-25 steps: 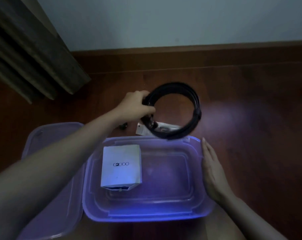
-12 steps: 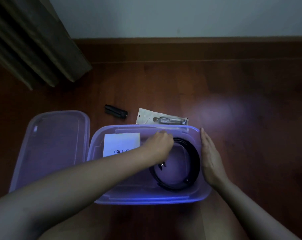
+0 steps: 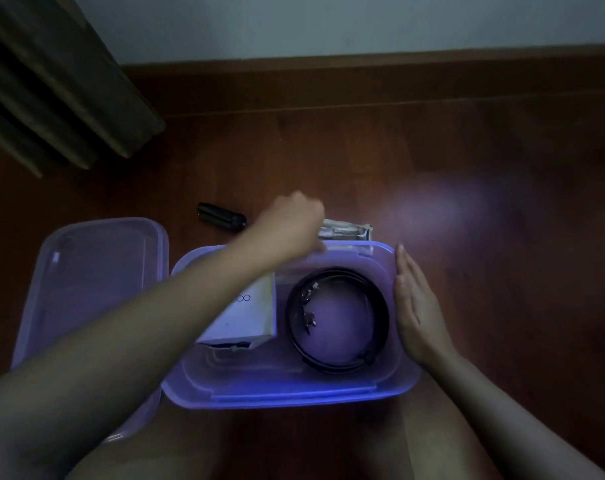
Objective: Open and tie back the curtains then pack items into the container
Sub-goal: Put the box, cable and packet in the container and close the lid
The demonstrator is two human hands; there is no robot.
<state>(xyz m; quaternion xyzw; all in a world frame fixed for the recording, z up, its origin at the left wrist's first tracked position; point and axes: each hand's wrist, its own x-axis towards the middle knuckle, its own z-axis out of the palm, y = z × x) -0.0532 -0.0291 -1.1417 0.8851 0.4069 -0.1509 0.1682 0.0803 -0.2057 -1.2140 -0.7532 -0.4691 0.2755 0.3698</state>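
The left hand point(image 3: 294, 226) has left the cable point(image 3: 380, 306) coiled in the container point(image 3: 294, 396), reaching past the far rim to the packet point(image 3: 349, 230) on the floor; whether it grips, I cannot tell; the right hand point(image 3: 415, 306) presses flat-fingered against the side wall; best pinch the packet's edge.

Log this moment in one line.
packing; left hand at packet behind container, grip hidden; right hand flat on container's side; inside: black coil, white box; floor: black tool
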